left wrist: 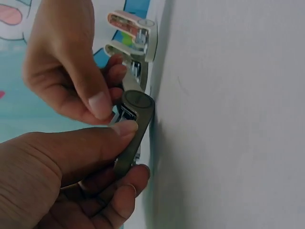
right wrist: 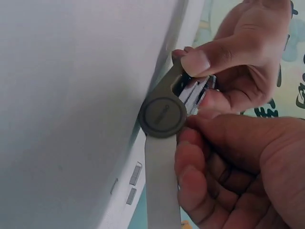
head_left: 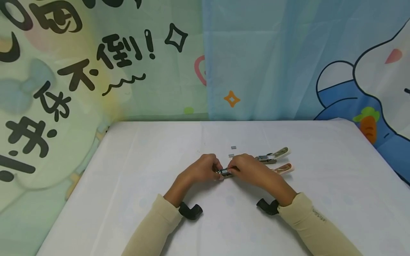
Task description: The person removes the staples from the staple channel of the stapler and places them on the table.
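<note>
My left hand [left wrist: 81, 152] grips an olive-grey stapler [right wrist: 163, 114], its thumb pressed along the body beside the metal rail. The stapler is swung open at a round pivot, and its light grey arm [right wrist: 162, 186] extends away in the right wrist view. My right hand [right wrist: 248, 167] pinches at the bared metal rail [right wrist: 191, 95] near the pivot, its curled fingers close against the light arm. What lies between the right thumb and index fingertip is mostly hidden. In the head view, the left hand [head_left: 204, 168] and right hand [head_left: 250, 170] meet low over the table.
Two more opened staplers lie just right of the hands, one greenish [head_left: 267, 159] and one with a pinkish-orange arm [head_left: 283, 168]. Beyond the hands are two small grey staple strips, a farther one [head_left: 233, 147] and a nearer one [head_left: 231, 155]. White cloth [head_left: 153, 142] covers the table.
</note>
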`<state>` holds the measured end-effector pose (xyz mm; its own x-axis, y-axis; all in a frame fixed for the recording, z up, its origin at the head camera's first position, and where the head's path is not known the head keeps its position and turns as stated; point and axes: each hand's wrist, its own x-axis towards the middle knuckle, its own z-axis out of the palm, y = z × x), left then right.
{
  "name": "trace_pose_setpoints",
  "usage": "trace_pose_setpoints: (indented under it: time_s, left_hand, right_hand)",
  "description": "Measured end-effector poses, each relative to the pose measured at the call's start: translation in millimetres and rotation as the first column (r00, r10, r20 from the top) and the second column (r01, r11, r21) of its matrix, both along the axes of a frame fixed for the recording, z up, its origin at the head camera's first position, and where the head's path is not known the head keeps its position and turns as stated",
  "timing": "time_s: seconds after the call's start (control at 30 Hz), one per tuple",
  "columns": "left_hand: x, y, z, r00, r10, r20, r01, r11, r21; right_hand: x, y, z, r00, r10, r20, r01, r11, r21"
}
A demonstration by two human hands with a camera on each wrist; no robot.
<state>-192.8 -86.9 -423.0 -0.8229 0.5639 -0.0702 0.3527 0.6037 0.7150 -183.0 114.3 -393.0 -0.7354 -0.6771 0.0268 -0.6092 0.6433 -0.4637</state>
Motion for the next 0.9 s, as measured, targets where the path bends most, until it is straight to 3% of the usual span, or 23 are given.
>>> trace_pose_setpoints:
  time_s: [0.33, 0.5, 0.7, 0.9]
  left_hand:
    - [4.9, 6.1, 1.7, 0.999, -0.026, -0.036, 0.026, 1.0, -0.008]
    - [7.0, 7.5, 3.4, 0.998, -0.034, -0.053, 0.034, 0.999, -0.016]
    - [7.3, 7.8, 4.6, 0.998, -0.025, -0.05, 0.025, 1.0, -0.017]
    - [7.9, 7.8, 4.1, 0.998, -0.032, -0.06, 0.031, 0.999, -0.01]
  right_hand:
    - [6.5, -5.0, 2.2, 0.998, -0.06, 0.026, 0.059, 0.998, 0.031]
    - [7.7, -4.0, 4.5, 0.998, -0.039, 0.059, 0.039, 0.999, -0.002]
    - [6.8, -0.1, 7.9, 0.984, -0.064, 0.169, 0.066, 0.998, -0.009]
    - [6.3, 0.2, 6.3, 0.986, -0.033, 0.165, 0.035, 0.999, -0.009]
